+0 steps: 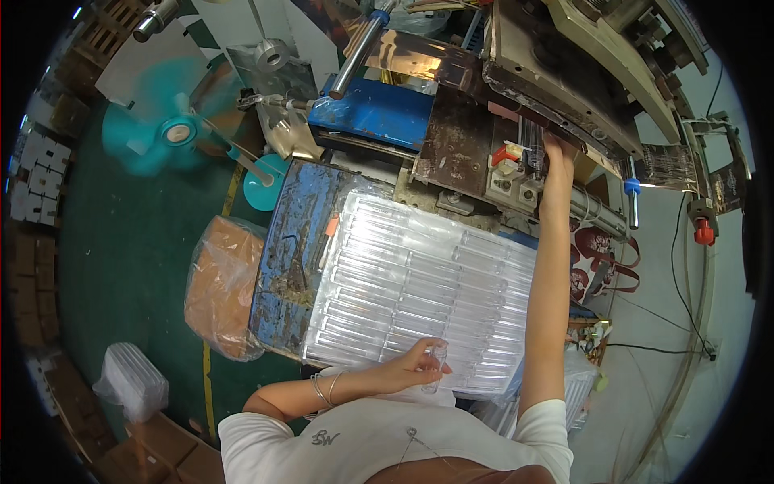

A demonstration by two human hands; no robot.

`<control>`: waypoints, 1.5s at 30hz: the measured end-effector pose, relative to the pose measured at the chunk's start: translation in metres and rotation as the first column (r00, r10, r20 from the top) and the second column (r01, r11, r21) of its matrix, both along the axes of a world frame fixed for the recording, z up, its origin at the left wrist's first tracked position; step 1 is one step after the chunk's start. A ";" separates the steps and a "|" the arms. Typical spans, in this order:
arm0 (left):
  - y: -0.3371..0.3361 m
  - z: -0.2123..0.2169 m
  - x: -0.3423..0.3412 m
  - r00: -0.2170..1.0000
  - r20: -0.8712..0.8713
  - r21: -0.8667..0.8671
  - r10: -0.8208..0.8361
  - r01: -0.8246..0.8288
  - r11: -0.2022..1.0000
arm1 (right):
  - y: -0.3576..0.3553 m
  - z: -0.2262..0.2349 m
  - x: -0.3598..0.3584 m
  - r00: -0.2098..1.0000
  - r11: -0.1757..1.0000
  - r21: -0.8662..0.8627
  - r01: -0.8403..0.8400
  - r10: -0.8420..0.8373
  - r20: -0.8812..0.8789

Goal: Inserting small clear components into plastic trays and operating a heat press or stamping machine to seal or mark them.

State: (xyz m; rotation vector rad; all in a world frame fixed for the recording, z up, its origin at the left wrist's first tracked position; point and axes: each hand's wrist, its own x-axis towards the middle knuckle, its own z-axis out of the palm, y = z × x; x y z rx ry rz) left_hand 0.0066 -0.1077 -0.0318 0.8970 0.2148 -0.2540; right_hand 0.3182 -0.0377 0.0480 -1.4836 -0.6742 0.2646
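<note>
My left hand [413, 369] is closed around a small clear plastic tube [436, 365], held upright just above the near edge of a clear plastic tray [363, 211]. Rows of long, shiny, tube-shaped shapes fill that tray, which lies on a worn blue bench [284, 234]. Stretched far forward, my right hand [558, 152] reaches in under the heavy plate [556, 73] of a press machine. Beside it are a clear cylindrical piece [531, 137] and a red-and-white part [506, 156] on the machine's bed. The fingers of that hand are mostly hidden there.
A teal fan [176, 131] spins at the far left. Near the bench's left side stands a plastic-wrapped brown bundle [226, 286]. Shiny foil [423, 58] runs into the press from the left. A red knob [704, 231] hangs at the right, and cardboard boxes [161, 442] sit at lower left.
</note>
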 end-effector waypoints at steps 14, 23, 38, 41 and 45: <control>0.030 0.004 0.011 0.990 0.060 0.535 0.131 -0.143 0.833 | -0.003 -0.004 0.004 0.998 0.998 -0.015 0.067 -0.066 0.023; 0.109 0.024 0.073 0.869 0.466 0.885 0.166 -0.458 -0.084 | -0.098 -0.010 -0.027 0.997 0.997 -0.021 0.071 -0.071 -0.024; 0.123 -0.016 0.108 0.911 0.390 0.747 -0.136 -0.399 -0.532 | -0.103 -0.114 -0.079 0.642 0.879 -0.449 0.159 0.254 0.724; 0.122 -0.017 0.116 0.884 0.415 0.741 -0.213 -0.465 -0.485 | -0.108 -0.119 -0.071 0.622 0.896 -0.422 0.137 0.254 0.741; 0.124 -0.021 0.120 0.883 0.434 0.773 -0.182 -0.468 -0.428 | -0.114 -0.115 -0.069 0.620 0.871 -0.457 0.179 0.261 0.740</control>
